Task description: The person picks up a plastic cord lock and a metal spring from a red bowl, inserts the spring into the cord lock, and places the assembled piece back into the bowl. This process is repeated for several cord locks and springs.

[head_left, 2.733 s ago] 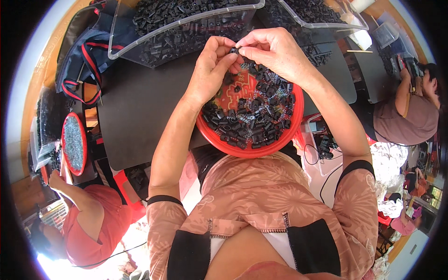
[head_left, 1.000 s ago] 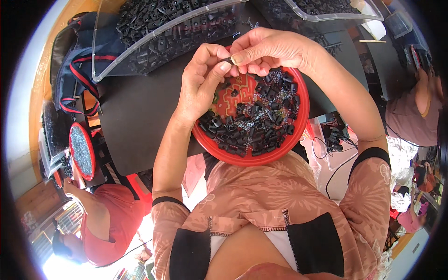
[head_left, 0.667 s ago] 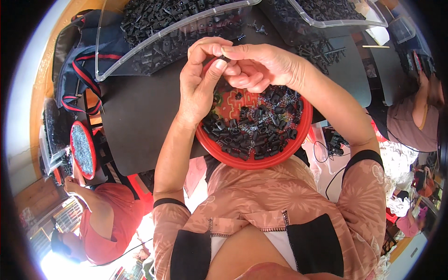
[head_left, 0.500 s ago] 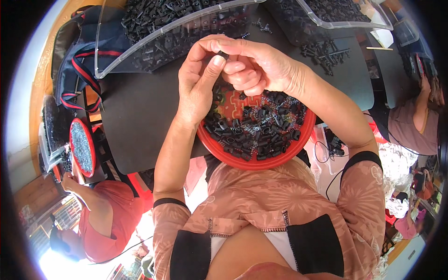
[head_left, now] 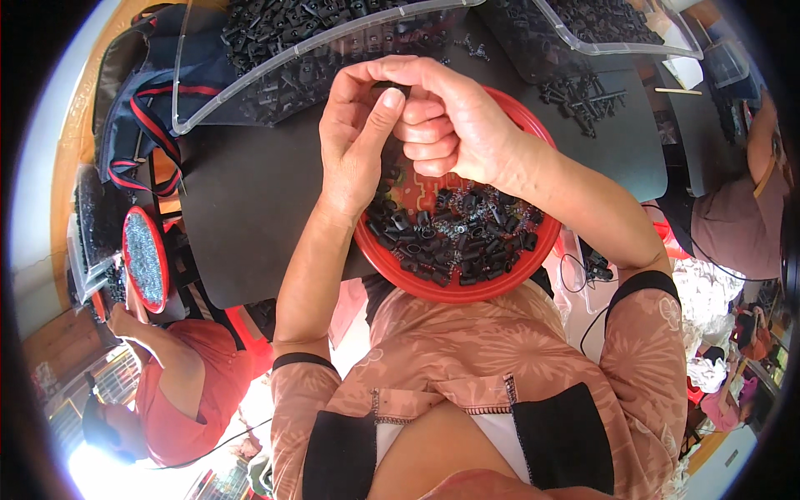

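Note:
Above the far part of a red round tray (head_left: 457,293), my two hands meet around a small black plastic part (head_left: 390,86). My left hand (head_left: 352,133) pinches it between thumb and bent forefinger. My right hand (head_left: 454,125) is closed against it, its lower fingers curled into the palm; the forefinger and thumb are partly hidden, and what lies inside the curled fingers does not show. Under the hands, the tray holds many loose black plastic pieces (head_left: 429,250) and small metal springs (head_left: 457,227).
Clear plastic bins (head_left: 283,77) of black parts stand at the back of the dark table (head_left: 242,217). A pile of black pieces (head_left: 583,100) lies at the right. On the left, a person in red (head_left: 196,375) sits beside a red tray of springs (head_left: 146,258); another person sits at right.
My right hand has turned slightly and its fingers are curled tighter. The black part now sits more hidden between my fingertips. My left hand has barely moved.

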`<move>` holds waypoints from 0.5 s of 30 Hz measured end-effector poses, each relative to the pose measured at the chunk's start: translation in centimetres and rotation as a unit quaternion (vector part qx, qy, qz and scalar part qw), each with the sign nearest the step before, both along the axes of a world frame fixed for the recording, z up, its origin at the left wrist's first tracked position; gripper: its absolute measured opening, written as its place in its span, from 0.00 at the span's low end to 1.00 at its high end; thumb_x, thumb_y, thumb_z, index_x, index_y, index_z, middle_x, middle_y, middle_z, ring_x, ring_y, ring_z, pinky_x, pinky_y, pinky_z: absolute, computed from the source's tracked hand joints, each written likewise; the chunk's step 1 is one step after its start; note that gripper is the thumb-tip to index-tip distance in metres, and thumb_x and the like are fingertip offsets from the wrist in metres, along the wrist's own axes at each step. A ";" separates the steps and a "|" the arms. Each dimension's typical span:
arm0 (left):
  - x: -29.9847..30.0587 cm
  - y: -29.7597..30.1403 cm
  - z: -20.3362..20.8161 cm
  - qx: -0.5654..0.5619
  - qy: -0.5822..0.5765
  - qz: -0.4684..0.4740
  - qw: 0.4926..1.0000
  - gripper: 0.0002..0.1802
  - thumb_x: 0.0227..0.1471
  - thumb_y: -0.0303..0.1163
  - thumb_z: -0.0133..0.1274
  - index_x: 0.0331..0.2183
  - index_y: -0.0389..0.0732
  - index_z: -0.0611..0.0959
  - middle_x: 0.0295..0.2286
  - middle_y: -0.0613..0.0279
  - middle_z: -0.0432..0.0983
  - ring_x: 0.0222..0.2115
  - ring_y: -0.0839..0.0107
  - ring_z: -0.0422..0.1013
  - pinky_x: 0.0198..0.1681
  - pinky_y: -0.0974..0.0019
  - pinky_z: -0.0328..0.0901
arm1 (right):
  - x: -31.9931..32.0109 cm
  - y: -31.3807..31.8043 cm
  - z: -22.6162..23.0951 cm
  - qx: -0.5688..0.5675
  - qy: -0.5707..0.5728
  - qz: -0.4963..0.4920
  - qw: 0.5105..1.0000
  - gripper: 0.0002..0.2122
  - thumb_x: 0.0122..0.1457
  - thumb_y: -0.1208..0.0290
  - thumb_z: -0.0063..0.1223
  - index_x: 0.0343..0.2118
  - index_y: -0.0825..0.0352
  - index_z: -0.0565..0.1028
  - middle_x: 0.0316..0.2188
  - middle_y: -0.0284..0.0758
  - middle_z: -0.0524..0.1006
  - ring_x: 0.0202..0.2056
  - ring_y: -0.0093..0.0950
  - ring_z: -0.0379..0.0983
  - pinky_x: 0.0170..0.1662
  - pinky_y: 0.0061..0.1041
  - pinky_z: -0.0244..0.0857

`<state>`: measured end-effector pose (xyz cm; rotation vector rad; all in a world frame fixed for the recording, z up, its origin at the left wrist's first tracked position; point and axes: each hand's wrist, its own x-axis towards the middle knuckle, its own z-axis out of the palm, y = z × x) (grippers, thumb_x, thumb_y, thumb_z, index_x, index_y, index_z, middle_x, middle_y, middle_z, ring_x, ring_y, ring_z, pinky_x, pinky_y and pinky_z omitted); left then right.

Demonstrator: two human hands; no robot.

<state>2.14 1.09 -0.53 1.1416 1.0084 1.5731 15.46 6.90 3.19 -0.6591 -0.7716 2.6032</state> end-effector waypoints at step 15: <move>-1.8 0.9 -0.1 -0.054 0.091 0.119 0.987 0.08 0.58 0.31 0.50 0.37 0.37 0.74 0.31 0.63 0.76 0.30 0.80 0.69 0.33 0.77 0.63 | 1.9 3.8 2.3 0.689 -0.186 0.024 0.700 0.13 0.58 0.64 0.51 0.20 0.66 0.74 0.13 0.30 0.68 0.17 0.24 0.65 0.22 0.22 0.58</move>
